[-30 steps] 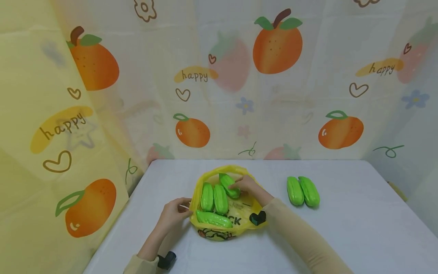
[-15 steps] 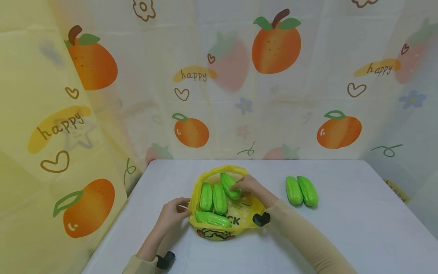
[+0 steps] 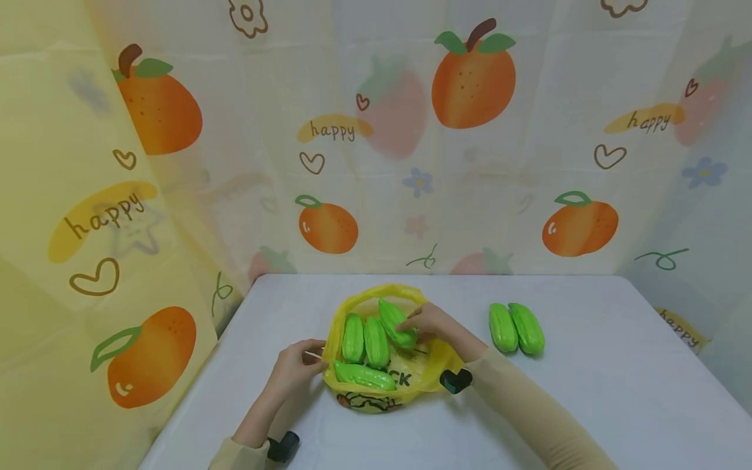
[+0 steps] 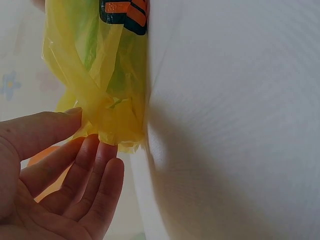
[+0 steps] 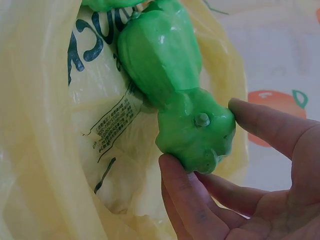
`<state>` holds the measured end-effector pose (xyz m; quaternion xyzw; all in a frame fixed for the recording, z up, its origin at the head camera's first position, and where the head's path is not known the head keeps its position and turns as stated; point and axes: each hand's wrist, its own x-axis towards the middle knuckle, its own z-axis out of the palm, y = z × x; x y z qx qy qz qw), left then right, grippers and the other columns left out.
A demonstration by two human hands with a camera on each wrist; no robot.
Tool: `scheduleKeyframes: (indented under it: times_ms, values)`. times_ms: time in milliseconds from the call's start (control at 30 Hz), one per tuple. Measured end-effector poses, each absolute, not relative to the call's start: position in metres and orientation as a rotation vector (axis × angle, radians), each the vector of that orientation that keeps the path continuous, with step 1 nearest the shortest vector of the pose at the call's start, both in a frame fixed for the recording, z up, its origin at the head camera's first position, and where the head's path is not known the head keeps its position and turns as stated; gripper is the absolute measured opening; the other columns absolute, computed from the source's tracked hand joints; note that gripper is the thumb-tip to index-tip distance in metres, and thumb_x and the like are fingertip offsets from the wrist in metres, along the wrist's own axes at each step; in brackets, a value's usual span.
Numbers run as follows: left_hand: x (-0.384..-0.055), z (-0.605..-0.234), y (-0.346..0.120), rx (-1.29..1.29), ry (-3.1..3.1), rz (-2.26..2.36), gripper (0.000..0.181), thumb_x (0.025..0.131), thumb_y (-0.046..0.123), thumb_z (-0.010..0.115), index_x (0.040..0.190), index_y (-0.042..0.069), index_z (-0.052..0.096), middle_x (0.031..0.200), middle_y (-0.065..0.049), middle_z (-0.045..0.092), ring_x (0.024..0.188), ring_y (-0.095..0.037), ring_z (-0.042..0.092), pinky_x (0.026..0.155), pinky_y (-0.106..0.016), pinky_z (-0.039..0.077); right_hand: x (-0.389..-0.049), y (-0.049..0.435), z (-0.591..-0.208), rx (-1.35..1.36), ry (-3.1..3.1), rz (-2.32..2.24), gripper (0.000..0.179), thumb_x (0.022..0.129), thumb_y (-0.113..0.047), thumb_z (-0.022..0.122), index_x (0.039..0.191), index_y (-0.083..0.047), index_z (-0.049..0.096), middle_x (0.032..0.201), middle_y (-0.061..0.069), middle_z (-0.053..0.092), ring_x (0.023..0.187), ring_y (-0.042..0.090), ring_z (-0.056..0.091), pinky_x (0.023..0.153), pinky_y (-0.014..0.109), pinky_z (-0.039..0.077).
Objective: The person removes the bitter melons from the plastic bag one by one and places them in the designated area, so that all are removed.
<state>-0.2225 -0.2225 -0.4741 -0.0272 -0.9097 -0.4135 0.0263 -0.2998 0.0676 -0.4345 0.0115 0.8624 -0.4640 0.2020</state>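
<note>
A yellow plastic bag lies on the table with its mouth spread. Several shiny, ridged green toy gourds are in it; two stand side by side, one being this gourd, and another gourd lies crosswise at the near rim. My right hand reaches over the bag's right side. Its thumb and fingers pinch the lobed, stemmed end of a gourd, whose body leans toward the bag's far side. At the left rim, my left hand pinches the yellow plastic between thumb and fingertips.
Two more green gourds lie together on the white table, right of the bag. Black wrist devices are on both arms. Fruit-printed curtains hang behind the table and on both sides.
My right hand and forearm have shifted slightly to the right. The near end of the pinched gourd has moved right and a little nearer. My left hand keeps its place at the rim.
</note>
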Motion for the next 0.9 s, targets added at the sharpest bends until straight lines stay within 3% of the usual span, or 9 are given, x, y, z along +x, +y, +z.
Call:
scheduleKeyframes:
  times_ms: [167, 500, 900]
  values:
    - [-0.223, -0.474, -0.222, -0.083, -2.812, -1.279, 0.036, 0.078, 0.008, 0.075, 0.113, 0.01, 0.068, 0.097, -0.003, 0.068, 0.081, -0.013, 0.066, 0.074, -0.033, 0.056, -0.296, 0.071, -0.432, 0.046, 2.372, -1.34, 0.064, 0.078, -0.023, 0.077, 0.129, 0.008, 0.053, 0.133, 0.025, 0.051, 0.112, 0.037, 0.059, 0.082, 0.036, 0.057]
    - [-0.221, -0.475, -0.223, -0.096, -2.809, -1.274, 0.036, 0.078, 0.007, 0.074, 0.113, 0.008, 0.068, 0.098, -0.004, 0.068, 0.082, -0.015, 0.066, 0.073, -0.035, 0.056, -0.284, 0.087, -0.418, 0.018, 2.374, -1.365, 0.065, 0.081, -0.025, 0.074, 0.131, 0.009, 0.05, 0.135, 0.026, 0.049, 0.099, 0.032, 0.065, 0.081, 0.037, 0.057]
    - [-0.222, -0.476, -0.223, -0.1, -2.802, -1.277, 0.036, 0.078, 0.008, 0.074, 0.114, 0.008, 0.068, 0.098, -0.004, 0.068, 0.082, -0.014, 0.066, 0.074, -0.034, 0.056, -0.28, 0.111, -0.407, -0.009, 2.421, -1.362, 0.068, 0.083, -0.029, 0.073, 0.133, 0.009, 0.047, 0.137, 0.027, 0.047, 0.105, 0.032, 0.063, 0.08, 0.036, 0.057]
